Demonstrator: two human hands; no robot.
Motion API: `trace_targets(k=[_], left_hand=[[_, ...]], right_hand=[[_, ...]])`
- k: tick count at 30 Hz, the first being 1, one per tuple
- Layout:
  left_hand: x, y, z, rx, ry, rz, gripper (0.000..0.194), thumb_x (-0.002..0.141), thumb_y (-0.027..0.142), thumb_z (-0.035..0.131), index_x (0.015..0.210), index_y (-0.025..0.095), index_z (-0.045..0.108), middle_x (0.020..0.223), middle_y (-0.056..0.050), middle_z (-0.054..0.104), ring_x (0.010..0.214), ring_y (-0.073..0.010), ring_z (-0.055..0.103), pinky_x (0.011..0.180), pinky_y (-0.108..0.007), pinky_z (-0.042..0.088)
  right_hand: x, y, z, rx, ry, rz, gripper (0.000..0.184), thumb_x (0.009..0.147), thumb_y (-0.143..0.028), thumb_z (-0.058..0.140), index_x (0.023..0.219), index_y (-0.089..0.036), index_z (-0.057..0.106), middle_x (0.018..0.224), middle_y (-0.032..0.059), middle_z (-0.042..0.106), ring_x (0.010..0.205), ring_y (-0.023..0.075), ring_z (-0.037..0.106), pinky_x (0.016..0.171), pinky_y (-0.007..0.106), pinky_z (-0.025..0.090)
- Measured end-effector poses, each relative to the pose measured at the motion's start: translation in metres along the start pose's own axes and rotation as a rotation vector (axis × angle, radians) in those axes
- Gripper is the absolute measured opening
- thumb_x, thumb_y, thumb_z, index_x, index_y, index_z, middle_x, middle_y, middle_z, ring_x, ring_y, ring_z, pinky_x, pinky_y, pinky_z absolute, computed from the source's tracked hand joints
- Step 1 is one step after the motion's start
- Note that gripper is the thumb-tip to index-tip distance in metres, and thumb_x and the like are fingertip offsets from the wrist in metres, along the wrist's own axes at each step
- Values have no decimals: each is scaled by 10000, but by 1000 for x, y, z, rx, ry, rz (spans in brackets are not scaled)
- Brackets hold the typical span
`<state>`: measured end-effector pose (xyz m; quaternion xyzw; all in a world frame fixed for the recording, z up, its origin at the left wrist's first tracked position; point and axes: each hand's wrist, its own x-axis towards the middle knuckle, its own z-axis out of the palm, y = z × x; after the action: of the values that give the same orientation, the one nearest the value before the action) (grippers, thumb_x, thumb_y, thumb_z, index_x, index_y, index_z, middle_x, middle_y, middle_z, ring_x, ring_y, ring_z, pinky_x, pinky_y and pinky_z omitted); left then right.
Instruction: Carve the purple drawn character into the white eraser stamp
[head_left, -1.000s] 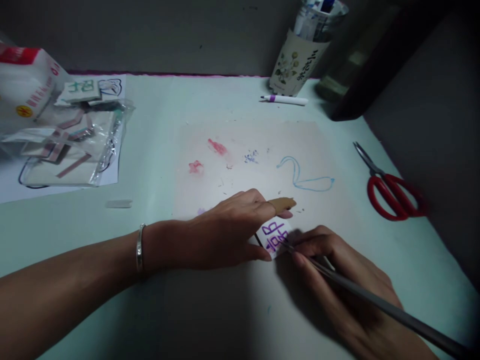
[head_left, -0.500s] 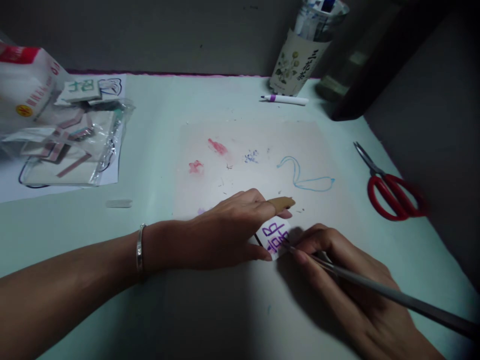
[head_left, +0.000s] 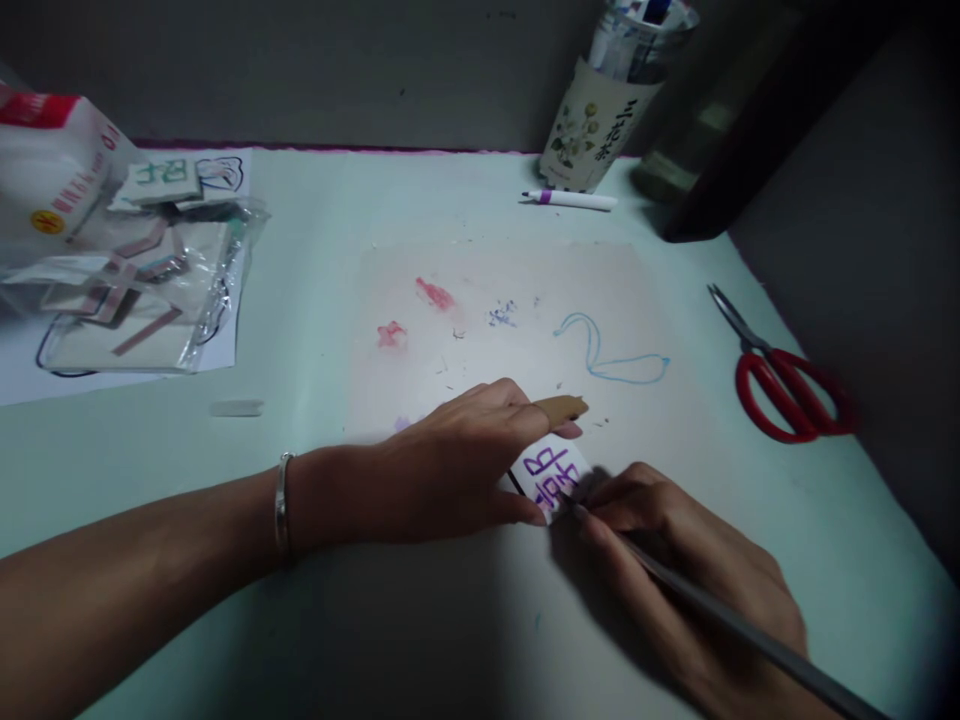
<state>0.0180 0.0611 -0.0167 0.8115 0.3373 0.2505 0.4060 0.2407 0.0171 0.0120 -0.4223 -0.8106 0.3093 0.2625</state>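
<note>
My left hand (head_left: 450, 465) lies flat on the table, fingers stretched over a small white block (head_left: 551, 472) with purple characters on it; its index finger wears a tan bandage. My right hand (head_left: 690, 580) is closed round a long grey tool (head_left: 720, 620), whose tip touches the block's near edge. Both hands rest on a stained pale mat (head_left: 517, 330) marked with red, purple and blue scribbles.
Red-handled scissors (head_left: 780, 385) lie at the right. A white marker with a purple band (head_left: 570, 199) lies by a labelled jar of pens (head_left: 600, 120) at the back. At the left are a clear bag of pieces (head_left: 142, 290), a red-and-white packet (head_left: 45, 170) and a small clear strip (head_left: 236, 408).
My right hand has slid slightly toward me and the tool's handle has swung lower and nearer. The left hand and the block stay where they were.
</note>
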Motion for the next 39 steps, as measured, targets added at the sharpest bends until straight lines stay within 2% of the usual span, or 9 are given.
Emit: trace_targets(k=[4, 9, 17, 21, 25, 29, 32, 35, 39], left_hand=[[-1, 1, -1, 11, -9, -15, 796, 790, 221, 840, 1469, 210, 425, 1361, -74, 620, 1130, -237, 540, 964, -359, 470], [-2, 1, -1, 1, -6, -25, 765, 801, 267, 837, 1459, 227, 448, 1292, -86, 633, 1127, -240, 545, 964, -365, 482], [-1, -3, 1, 18, -3, -19, 797, 788, 266, 848, 1468, 254, 432, 1238, -93, 628, 1133, -247, 551, 978, -378, 486], [-1, -3, 2, 26, -7, -16, 773, 803, 289, 837, 1463, 266, 436, 1242, -92, 627, 1127, -248, 553, 963, -373, 490], [-2, 0, 0, 30, -4, -30, 734, 822, 274, 820, 1458, 225, 457, 1189, -91, 635, 1100, -232, 562, 944, -348, 497], [-3, -2, 0, 17, -2, -5, 760, 833, 295, 808, 1484, 222, 423, 1191, -95, 625, 1118, -237, 550, 981, -366, 488], [-4, -4, 1, 10, -4, 8, 755, 844, 318, 796, 1489, 243, 412, 1210, -104, 619, 1122, -247, 545, 981, -380, 491], [-3, -3, 1, 11, -1, 4, 734, 839, 321, 801, 1471, 250, 435, 1192, -98, 627, 1109, -251, 552, 957, -383, 500], [-2, 0, -3, 21, -16, -15, 717, 836, 307, 807, 1454, 232, 452, 1205, -99, 639, 1110, -250, 557, 955, -378, 497]], right_hand=[[0, 4, -1, 46, -7, -102, 177, 932, -34, 529, 973, -202, 566, 886, 28, 607, 756, 117, 606, 626, 251, 476], [0, 10, -10, 138, -69, 61, 118, 980, -127, 541, 1005, -237, 578, 933, 20, 597, 821, 132, 609, 680, 262, 486], [6, 16, -11, 221, -34, 86, 116, 993, -147, 540, 1003, -250, 594, 929, 17, 609, 874, 149, 600, 729, 256, 499], [4, 18, -12, 160, -103, -34, 177, 967, -71, 523, 1037, -220, 588, 971, 53, 615, 919, 180, 603, 762, 308, 523], [-3, 22, -13, -80, -133, -316, 305, 932, -5, 455, 1145, -167, 600, 994, 99, 679, 890, 214, 624, 702, 345, 534], [-9, 22, -16, -314, -286, -444, 271, 960, -85, 459, 1139, -168, 645, 1069, 117, 724, 973, 274, 635, 808, 407, 567], [-9, 19, -15, -343, -308, -496, 254, 962, -99, 470, 1095, -195, 664, 1060, 101, 737, 952, 277, 645, 813, 410, 579], [-6, 17, -12, -260, -227, -403, 294, 939, -55, 488, 1148, -204, 631, 1028, 94, 720, 910, 251, 648, 769, 388, 573], [1, 15, -9, 39, -53, -103, 254, 927, -26, 532, 1070, -228, 590, 950, 51, 653, 856, 186, 632, 704, 315, 527]])
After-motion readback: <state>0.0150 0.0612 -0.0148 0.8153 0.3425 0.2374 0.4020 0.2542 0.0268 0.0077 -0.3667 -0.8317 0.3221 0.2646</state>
